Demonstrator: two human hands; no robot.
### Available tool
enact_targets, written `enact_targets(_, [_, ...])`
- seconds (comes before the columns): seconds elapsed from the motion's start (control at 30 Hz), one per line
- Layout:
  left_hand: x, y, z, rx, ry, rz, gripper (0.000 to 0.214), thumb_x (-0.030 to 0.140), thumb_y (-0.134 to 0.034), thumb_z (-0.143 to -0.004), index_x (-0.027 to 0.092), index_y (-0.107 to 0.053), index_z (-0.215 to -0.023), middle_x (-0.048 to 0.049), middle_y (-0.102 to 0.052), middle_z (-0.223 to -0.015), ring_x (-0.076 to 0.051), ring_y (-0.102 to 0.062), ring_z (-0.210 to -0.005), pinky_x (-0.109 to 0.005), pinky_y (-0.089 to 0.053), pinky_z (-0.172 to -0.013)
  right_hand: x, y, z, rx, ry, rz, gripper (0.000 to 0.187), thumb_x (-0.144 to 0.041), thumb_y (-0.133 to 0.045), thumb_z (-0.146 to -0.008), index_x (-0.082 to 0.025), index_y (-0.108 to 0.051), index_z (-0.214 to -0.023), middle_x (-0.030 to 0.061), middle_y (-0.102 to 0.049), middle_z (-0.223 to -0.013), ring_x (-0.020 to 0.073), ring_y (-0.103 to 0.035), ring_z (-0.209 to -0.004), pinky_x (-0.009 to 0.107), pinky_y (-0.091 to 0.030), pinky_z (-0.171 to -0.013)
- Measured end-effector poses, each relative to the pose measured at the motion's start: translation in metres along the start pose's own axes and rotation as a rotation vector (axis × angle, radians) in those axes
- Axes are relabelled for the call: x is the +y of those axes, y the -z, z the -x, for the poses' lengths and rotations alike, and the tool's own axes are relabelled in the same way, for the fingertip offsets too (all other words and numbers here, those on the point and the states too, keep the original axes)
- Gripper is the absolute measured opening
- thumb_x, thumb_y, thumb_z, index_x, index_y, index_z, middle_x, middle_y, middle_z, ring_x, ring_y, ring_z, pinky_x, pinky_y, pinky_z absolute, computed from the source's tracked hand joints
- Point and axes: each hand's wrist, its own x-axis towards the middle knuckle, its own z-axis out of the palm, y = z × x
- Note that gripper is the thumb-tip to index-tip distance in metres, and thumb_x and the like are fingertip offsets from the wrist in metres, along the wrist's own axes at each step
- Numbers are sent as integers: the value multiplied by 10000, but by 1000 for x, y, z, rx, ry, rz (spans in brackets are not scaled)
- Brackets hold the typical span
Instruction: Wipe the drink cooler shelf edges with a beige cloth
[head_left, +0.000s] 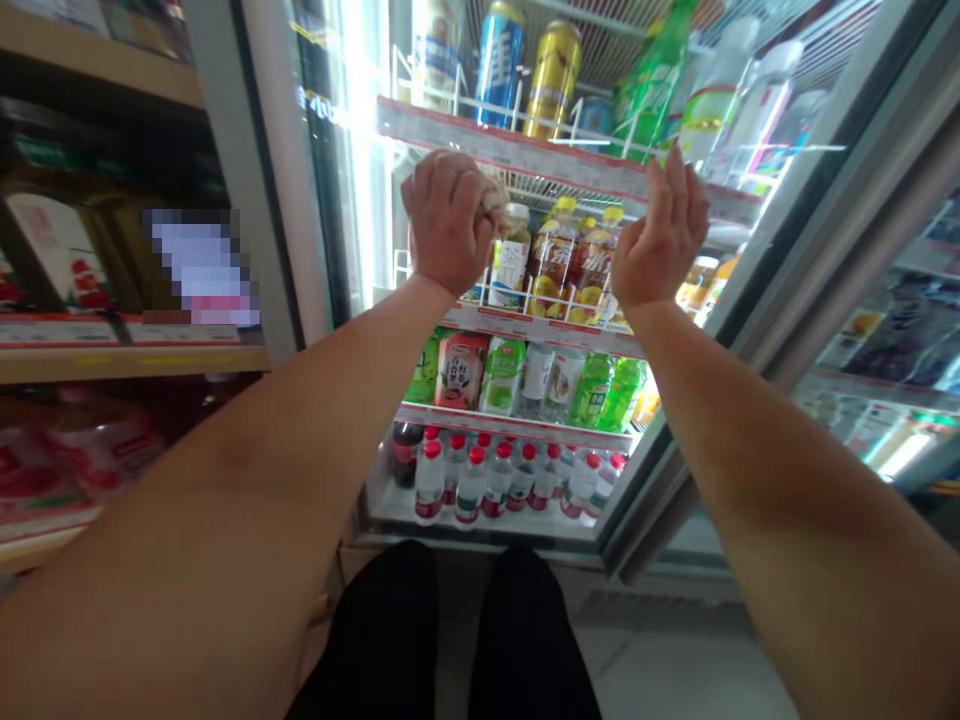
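My left hand (451, 222) is closed around a crumpled beige cloth (492, 198), just under the red-and-white edge strip of the upper shelf (517, 145) in a lit drinks fridge. My right hand (664, 240) is open, fingers stretched upward near the right part of that strip; whether the fingertips touch it I cannot tell. Between the hands stand a pale-labelled tea bottle (511, 258) and yellow-capped brown tea bottles (553, 245) behind a white wire rail. Above them are a blue can (499, 65), a gold can (553, 80) and a tilted-looking green bottle (656, 80).
Lower shelves hold drink cartons (460, 370), green bottles (592, 390) and several red-capped water bottles (471, 487). A metal-framed fridge door (795, 260) stands to the right. On the left, a store shelf (135, 362) carries large dark bottles. My knees (525, 630) are below, near the fridge's bottom edge.
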Motion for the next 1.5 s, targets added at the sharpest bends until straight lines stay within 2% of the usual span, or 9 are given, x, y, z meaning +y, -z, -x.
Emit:
enact_targets(0.33, [-2, -1, -3, -72, 57, -36, 193, 370, -609, -851, 279, -571, -1018, -87, -597, -1184, -303, -471, -1194, -543, -361, -1028, -2, 6, 1, -2, 40, 7, 611, -140, -353, -880, -144, -434, -1485, 38, -384, -1592, 207, -284, -1490, 455, -221, -1239])
enact_targets(0.5, [0, 2, -1, -64, 53, 4, 184, 276, -548, -896, 226, -568, -1072, -119, -584, -1188, -324, -478, -1225, -564, -378, -1022, 0, 3, 1, 37, 62, -13, 610, -127, -377, -871, -128, -457, -1475, 54, -403, -1580, 212, -298, -1474, 424, -220, -1235])
enact_targets(0.77, [0, 2, -1, -88, 100, 73, 280, 245, -510, -887, 278, -546, -1163, -79, -555, -1266, -297, -401, -1330, -580, -337, -1074, 4, -3, 0, 65, 85, 32, 613, -117, -352, -861, -126, -465, -1464, 53, -429, -1561, 227, -326, -1460, 458, -266, -1216])
enact_targets(0.9, [-3, 1, 2, -117, -30, 14, 246, 262, -536, -876, 265, -567, -1121, -86, -571, -1247, -311, -447, -1280, -595, -367, -1053, 3, -2, 0, 51, 75, 35, 608, -117, -344, -870, -131, -459, -1467, 53, -420, -1568, 226, -319, -1460, 461, -261, -1215])
enact_targets(1.07, [-2, 3, 9, -319, -409, 49, 353, 274, -568, -864, 272, -574, -1217, -32, -579, -1322, -291, -445, -1326, -569, -358, -1109, 0, 1, 1, 31, 46, 5, 602, -140, -350, -877, -141, -455, -1470, 33, -396, -1585, 203, -292, -1476, 431, -226, -1231])
enact_targets(1.13, [-1, 4, 12, -358, -494, 76, 396, 269, -536, -886, 263, -548, -1282, -35, -555, -1368, -297, -423, -1364, -571, -344, -1125, 0, 1, 1, 16, 31, -15, 601, -144, -337, -885, -156, -441, -1477, 24, -373, -1598, 194, -266, -1489, 421, -193, -1241])
enact_targets(1.23, [-1, 3, 15, -340, -453, 90, 380, 250, -515, -890, 255, -551, -1269, -46, -549, -1372, -305, -429, -1370, -556, -337, -1133, 1, -1, 1, -6, 17, -29, 612, -143, -310, -891, -171, -410, -1495, 20, -351, -1610, 200, -238, -1506, 446, -174, -1248])
enact_targets(1.33, [-3, 0, 17, -313, -398, 90, 344, 227, -495, -894, 248, -564, -1230, -53, -556, -1337, -308, -447, -1354, -540, -334, -1130, 3, -2, 0, 18, 50, 23, 648, -159, -340, -843, -146, -432, -1485, 28, -391, -1589, 218, -280, -1493, 481, -237, -1240])
enact_targets(1.5, [-2, 0, 17, -300, -350, 108, 313, 245, -430, -934, 235, -571, -1213, -56, -561, -1306, -301, -455, -1334, -528, -334, -1129, 2, 1, 1, 8, 53, 53, 648, -167, -327, -854, -146, -431, -1494, 42, -374, -1598, 208, -278, -1505, 454, -246, -1255])
